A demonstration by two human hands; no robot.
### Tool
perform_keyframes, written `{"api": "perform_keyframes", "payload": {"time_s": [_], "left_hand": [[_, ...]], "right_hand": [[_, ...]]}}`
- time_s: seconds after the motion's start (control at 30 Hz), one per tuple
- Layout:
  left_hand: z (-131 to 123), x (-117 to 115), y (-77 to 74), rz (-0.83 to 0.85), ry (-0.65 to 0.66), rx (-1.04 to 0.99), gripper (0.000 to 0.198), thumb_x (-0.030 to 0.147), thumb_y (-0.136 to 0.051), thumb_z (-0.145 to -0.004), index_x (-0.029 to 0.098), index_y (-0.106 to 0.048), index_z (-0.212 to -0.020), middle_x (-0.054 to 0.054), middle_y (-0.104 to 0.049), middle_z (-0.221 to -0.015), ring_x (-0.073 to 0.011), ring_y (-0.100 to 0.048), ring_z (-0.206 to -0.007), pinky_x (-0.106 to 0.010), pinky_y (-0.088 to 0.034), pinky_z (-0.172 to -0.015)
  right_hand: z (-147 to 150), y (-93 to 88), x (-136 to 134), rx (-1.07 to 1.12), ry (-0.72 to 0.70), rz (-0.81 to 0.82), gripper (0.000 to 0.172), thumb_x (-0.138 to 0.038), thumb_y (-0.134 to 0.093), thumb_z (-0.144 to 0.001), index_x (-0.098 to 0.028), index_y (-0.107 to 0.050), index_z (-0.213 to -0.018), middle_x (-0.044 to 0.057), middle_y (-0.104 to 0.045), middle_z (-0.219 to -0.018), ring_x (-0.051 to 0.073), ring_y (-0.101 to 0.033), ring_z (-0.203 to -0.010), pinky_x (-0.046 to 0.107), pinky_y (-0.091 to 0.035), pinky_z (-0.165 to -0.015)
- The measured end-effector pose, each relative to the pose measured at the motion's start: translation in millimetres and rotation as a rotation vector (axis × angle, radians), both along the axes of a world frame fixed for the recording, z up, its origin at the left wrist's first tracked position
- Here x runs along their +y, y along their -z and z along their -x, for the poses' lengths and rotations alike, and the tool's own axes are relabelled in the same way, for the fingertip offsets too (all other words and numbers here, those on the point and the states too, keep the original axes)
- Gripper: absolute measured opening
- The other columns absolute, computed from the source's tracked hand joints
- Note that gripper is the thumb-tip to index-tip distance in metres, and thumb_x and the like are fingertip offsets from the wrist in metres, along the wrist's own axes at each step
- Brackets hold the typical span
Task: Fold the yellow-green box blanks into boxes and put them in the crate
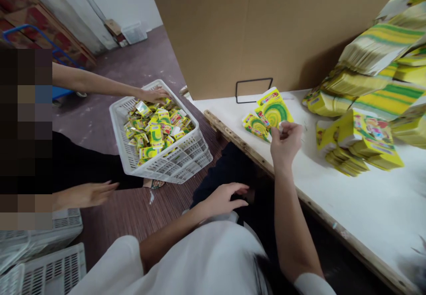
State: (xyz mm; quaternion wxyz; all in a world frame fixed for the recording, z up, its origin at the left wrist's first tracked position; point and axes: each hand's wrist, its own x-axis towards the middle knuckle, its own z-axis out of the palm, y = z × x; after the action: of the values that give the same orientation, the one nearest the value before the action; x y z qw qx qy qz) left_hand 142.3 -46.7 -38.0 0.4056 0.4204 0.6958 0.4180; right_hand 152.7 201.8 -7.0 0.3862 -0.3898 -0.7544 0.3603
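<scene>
My right hand (286, 142) reaches over the white table, with thumb and fingers pinched at the lower right edge of a yellow-green printed carton (275, 108). A smaller yellow-green printed piece (255, 125) lies beside that carton's left side; whether the two are joined I cannot tell. My left hand (228, 199) hangs above my lap, fingers apart and holding nothing. Right of my right hand, a stack of yellow cartons (362, 139) sits on the table.
Bundled flat cartons (379, 49) are piled at the back right. A large cardboard box (266, 29) stands behind the table (366, 206). At left, a co-worker's hand (156, 94) rests in a white crate (166, 164) of small yellow packs. More crates (53, 268) stand lower left.
</scene>
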Motion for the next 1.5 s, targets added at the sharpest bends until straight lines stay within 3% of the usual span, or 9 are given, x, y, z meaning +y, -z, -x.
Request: {"api": "perform_keyframes", "payload": {"time_s": [0.1, 0.17, 0.23, 0.3, 0.4, 0.6, 0.8, 1.3, 1.5], "left_hand": [[7.8, 4.5, -2.1, -0.208, -0.235, -0.146, 0.094, 0.069, -0.075, -0.076, 0.021, -0.041, -0.149, -0.018, -0.051, -0.148, -0.0283, -0.056, -0.128, -0.043, -0.049, -0.105], [14.3, 11.6, -5.2, -0.436, -0.421, -0.297, 0.108, 0.077, -0.081, -0.061, 0.022, -0.043, -0.147, -0.018, -0.043, -0.155, -0.0346, -0.047, -0.138, -0.047, -0.043, -0.112], [19.5, 21.3, -9.4, -0.586, -0.539, -0.412, 0.106, 0.078, -0.082, -0.056, 0.020, -0.052, -0.139, -0.018, -0.050, -0.149, -0.0386, -0.044, -0.139, -0.050, -0.040, -0.115], [22.2, 31.3, -14.5, -0.608, -0.585, -0.464, 0.094, 0.084, -0.068, -0.068, 0.017, -0.057, -0.133, -0.019, -0.059, -0.138, -0.0388, -0.049, -0.136, -0.052, -0.042, -0.113], [21.2, 41.5, -22.0, -0.608, -0.647, -0.572, 0.076, 0.080, -0.053, -0.082, 0.017, -0.064, -0.124, -0.017, -0.068, -0.119, -0.0368, -0.060, -0.123, -0.054, -0.050, -0.103], [13.4, 47.5, -23.0, -0.612, -0.757, -0.709, 0.056, 0.067, -0.068, -0.080, 0.017, -0.069, -0.104, -0.010, -0.070, -0.091, -0.0304, -0.068, -0.104, -0.045, -0.053, -0.096], [6.0, 54.9, -14.6, -0.649, -0.883, -0.756, 0.051, 0.063, -0.077, -0.074, 0.019, -0.065, -0.097, -0.005, -0.067, -0.087, -0.0259, -0.067, -0.099, -0.040, -0.052, -0.094], [2.8, 65.7, -11.4, -0.585, -0.939, -0.885, 0.050, 0.066, -0.072, -0.075, 0.016, -0.064, -0.080, -0.007, -0.064, -0.082, -0.0228, -0.065, -0.089, -0.032, -0.053, -0.077], [6.3, 66.9, -9.7, -0.549, -0.901, -0.960, 0.052, 0.066, -0.075, -0.071, 0.017, -0.064, -0.082, -0.008, -0.065, -0.084, -0.0253, -0.066, -0.092, -0.035, -0.053, -0.082]], "right_hand": [[-21.5, -11.6, -36.5, 0.220, -0.193, 0.114, 0.025, -0.036, -0.065, -0.085, -0.021, -0.052, -0.100, 0.002, -0.059, -0.088, 0.015, -0.053, -0.068, 0.028, -0.046, -0.064], [-34.2, -12.8, -66.4, 0.192, -0.447, 0.207, 0.018, -0.033, -0.067, -0.085, -0.021, -0.055, -0.092, 0.003, -0.063, -0.089, 0.013, -0.053, -0.066, 0.027, -0.045, -0.061], [-42.3, -8.0, -92.9, 0.123, -0.681, 0.309, 0.012, -0.029, -0.065, -0.086, -0.021, -0.056, -0.086, 0.001, -0.063, -0.083, 0.013, -0.053, -0.063, 0.026, -0.044, -0.059], [-46.0, 0.7, -110.6, 0.104, -0.771, 0.396, 0.013, -0.028, -0.064, -0.087, -0.021, -0.056, -0.081, -0.001, -0.060, -0.073, 0.013, -0.052, -0.060, 0.026, -0.043, -0.056], [-48.2, 13.5, -119.4, 0.138, -0.769, 0.453, 0.015, -0.030, -0.065, -0.087, -0.021, -0.055, -0.079, -0.002, -0.058, -0.069, 0.013, -0.052, -0.060, 0.026, -0.045, -0.058], [-51.8, 24.8, -123.4, 0.186, -0.685, 0.522, 0.015, -0.029, -0.070, -0.083, -0.021, -0.057, -0.085, -0.001, -0.060, -0.076, 0.014, -0.056, -0.064, 0.026, -0.048, -0.061], [-54.6, 32.7, -133.6, 0.235, -0.628, 0.703, 0.024, -0.036, -0.075, -0.081, -0.021, -0.057, -0.084, 0.000, -0.059, -0.080, 0.013, -0.053, -0.066, 0.025, -0.045, -0.059], [-60.7, 28.3, -132.7, 0.268, -0.640, 0.905, 0.033, -0.043, -0.082, -0.077, -0.021, -0.057, -0.083, 0.000, -0.061, -0.079, 0.013, -0.056, -0.067, 0.025, -0.047, -0.061], [-61.2, 27.9, -130.2, 0.313, -0.620, 0.977, 0.033, -0.042, -0.084, -0.075, -0.021, -0.060, -0.082, 0.000, -0.061, -0.077, 0.012, -0.056, -0.067, 0.024, -0.047, -0.061]]}}
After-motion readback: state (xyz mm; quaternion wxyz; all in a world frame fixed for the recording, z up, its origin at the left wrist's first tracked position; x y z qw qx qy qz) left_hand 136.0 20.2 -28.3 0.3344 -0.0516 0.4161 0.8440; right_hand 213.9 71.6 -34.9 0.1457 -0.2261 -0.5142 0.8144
